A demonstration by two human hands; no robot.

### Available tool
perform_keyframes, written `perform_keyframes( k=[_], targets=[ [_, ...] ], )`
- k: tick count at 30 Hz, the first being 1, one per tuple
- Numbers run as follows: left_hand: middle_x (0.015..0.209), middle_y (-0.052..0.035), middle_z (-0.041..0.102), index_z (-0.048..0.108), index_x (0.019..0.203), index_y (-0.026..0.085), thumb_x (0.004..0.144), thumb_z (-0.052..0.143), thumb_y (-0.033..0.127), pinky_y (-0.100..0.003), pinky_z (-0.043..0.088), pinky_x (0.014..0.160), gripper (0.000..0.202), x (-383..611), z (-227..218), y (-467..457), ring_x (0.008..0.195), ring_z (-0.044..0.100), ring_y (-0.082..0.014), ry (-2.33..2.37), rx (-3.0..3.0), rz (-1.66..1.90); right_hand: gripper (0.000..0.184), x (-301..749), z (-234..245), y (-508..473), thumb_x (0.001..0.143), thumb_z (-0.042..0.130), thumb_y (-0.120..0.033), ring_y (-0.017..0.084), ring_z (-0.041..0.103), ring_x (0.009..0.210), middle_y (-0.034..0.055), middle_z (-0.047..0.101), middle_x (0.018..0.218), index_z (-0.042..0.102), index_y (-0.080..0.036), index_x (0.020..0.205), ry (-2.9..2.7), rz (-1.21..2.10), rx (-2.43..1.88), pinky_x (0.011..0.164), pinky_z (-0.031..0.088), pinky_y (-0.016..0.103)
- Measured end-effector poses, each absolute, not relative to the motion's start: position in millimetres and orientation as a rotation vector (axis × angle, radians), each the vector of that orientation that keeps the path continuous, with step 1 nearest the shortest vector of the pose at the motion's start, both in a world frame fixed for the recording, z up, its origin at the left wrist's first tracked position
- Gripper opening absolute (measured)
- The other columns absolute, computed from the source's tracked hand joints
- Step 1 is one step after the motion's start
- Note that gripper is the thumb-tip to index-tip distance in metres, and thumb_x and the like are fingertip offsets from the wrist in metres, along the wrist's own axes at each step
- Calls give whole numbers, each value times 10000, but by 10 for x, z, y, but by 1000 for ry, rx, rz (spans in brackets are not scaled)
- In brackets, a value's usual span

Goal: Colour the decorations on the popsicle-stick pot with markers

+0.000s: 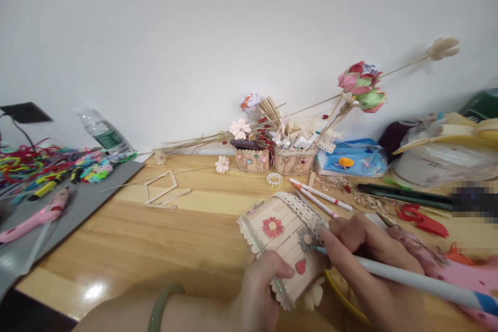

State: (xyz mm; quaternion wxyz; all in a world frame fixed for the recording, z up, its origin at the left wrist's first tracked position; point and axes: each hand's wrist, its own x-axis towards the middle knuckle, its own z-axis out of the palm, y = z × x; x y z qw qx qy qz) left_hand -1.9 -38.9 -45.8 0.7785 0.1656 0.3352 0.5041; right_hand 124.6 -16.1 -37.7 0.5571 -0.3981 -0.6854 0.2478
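My left hand (264, 282) is closed around a small craft-stick box (286, 254) trimmed with lace, its thumb pressed on the front. Decorating that face are a red flower (273, 227), a grey-blue flower (307, 239) and a red heart (301, 266). A white felt-tip pen (412, 277) with a blue end is gripped in my right hand (373, 254). Its blue tip is at the edge of the grey-blue flower; whether it touches, I cannot tell. My right fingers hide part of the box's right side.
Two decorated craft-stick holders (294, 160) stand against the wall, with pens, sticks and flowers in them. Orange-tipped felt-tip pens (322, 194) lie behind the box. A blue wipes pack (352, 158) is at the right. At left are a pink glue gun (50, 215) and bent craft sticks (161, 187).
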Motion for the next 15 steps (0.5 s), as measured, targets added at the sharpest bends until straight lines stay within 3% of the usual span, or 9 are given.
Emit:
perform_keyframes(
  k=[15],
  targets=[
    [839, -102, 672, 631, 960, 57, 507, 521, 152, -374, 390, 846, 476, -32, -537, -398, 959, 554, -317, 680, 352, 1118, 298, 1250, -359, -128, 793, 532, -178, 94, 379, 452, -51, 402, 507, 355, -216, 556, -1528, 591, -999, 389, 327, 202]
  ],
)
